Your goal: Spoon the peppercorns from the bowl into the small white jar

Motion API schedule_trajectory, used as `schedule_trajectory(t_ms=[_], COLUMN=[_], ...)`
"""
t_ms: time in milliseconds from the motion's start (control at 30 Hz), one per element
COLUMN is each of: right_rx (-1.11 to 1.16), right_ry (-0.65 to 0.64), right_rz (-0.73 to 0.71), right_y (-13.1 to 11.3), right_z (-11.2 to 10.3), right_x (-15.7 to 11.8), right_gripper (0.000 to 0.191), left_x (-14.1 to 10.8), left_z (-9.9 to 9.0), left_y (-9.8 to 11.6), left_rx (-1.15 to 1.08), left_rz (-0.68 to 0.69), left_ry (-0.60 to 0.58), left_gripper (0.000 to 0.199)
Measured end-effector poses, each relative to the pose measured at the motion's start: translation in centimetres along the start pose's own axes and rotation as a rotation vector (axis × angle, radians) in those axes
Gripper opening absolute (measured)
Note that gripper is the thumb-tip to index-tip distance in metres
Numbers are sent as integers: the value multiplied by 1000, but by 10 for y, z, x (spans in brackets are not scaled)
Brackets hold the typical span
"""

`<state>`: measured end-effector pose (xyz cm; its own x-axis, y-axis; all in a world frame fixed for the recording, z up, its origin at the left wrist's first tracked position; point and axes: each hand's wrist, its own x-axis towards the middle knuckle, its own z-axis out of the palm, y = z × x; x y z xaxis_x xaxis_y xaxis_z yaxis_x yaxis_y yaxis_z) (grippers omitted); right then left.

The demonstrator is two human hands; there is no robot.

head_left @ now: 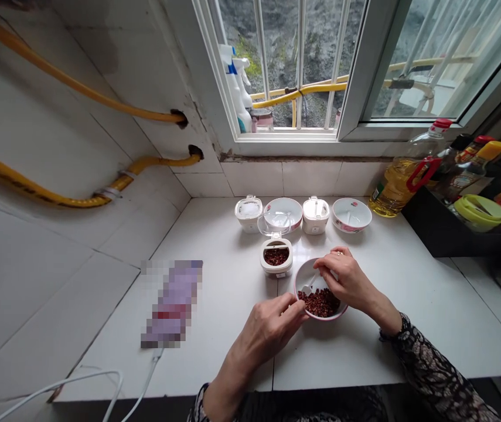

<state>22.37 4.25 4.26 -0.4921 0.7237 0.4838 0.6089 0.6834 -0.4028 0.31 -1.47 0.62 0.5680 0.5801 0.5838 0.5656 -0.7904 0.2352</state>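
A white bowl with a pink rim point(345, 310) stands near the counter's front, with dark red-brown dried pieces point(320, 303) in it. My right hand point(342, 275) is closed on the handle of a small white spoon point(307, 289), whose head rests among the pieces. At the bowl's left rim, my left hand point(272, 325) has its fingers pressed together on the edge. Behind the bowl and to its left is an open white container point(276, 268), its clear lid raised, holding similar dark pieces.
Two white lidded containers point(249, 217) point(316, 220) and two flowered bowls point(292, 206) point(351, 220) line the back. An oil bottle point(393, 181) and black rack point(421, 225) stand right. A blurred purple object point(175, 299) with a white cable point(149, 375) lies left.
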Motion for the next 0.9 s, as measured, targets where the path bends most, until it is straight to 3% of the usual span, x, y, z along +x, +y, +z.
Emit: schedule_trajectory(t_ms=[467,900], right_rx=[441,652], right_ry=[83,110], right_rz=[523,688], right_y=[-1,4], right_z=[-11,-11], right_x=[-2,3], right_gripper=[19,23], left_x=[0,0], left_z=[-3,1], left_y=[1,1], left_rx=[-22,7], left_rz=[-9,5], left_ry=[1,6], left_gripper=[18,21])
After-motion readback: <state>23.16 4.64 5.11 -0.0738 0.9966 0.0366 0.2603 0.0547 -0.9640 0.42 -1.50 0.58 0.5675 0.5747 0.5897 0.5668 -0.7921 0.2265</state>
